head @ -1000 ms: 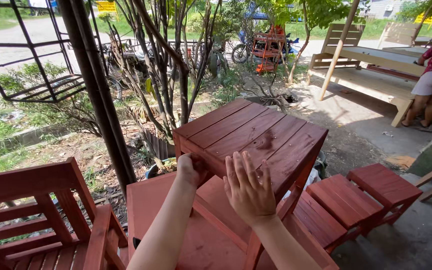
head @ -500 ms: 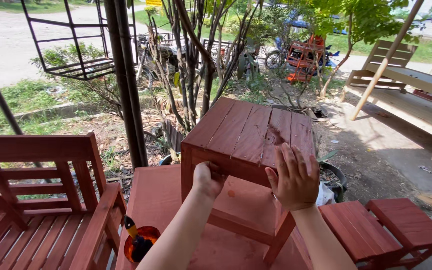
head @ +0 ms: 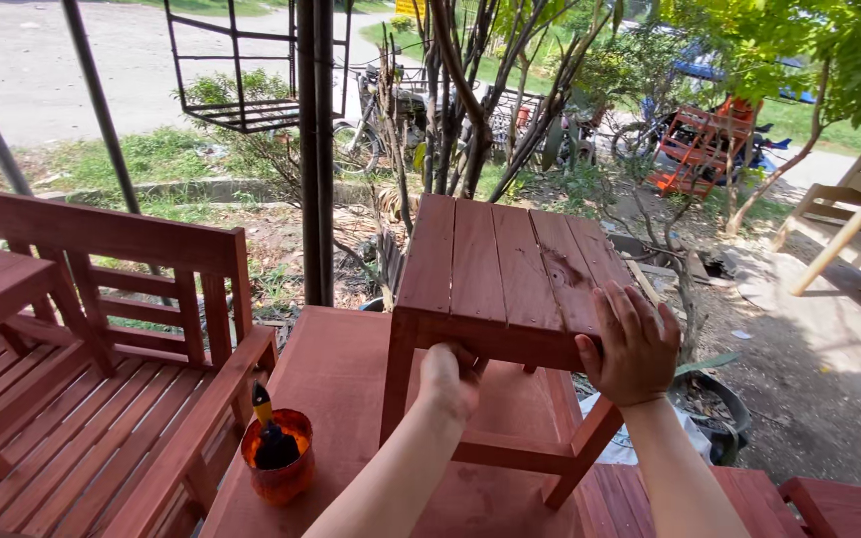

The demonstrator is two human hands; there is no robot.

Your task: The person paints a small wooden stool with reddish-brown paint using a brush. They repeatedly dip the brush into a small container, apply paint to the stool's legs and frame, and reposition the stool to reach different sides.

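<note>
Outdoors, on the red bench (head: 351, 379), both hands grip the stool (head: 500, 289): left hand (head: 447, 381) under the apron at 7 o'clock, right hand (head: 635, 344) on the corner at 5; stiff, probably hefty.

One sign (head: 412, 6) shows, at the very top edge of the view, just left of the thin tree trunks (head: 460, 90) in the background. Only its lower part is in frame: a small yellow rectangular panel. No packages, labels or screens are visible anywhere else.
</note>
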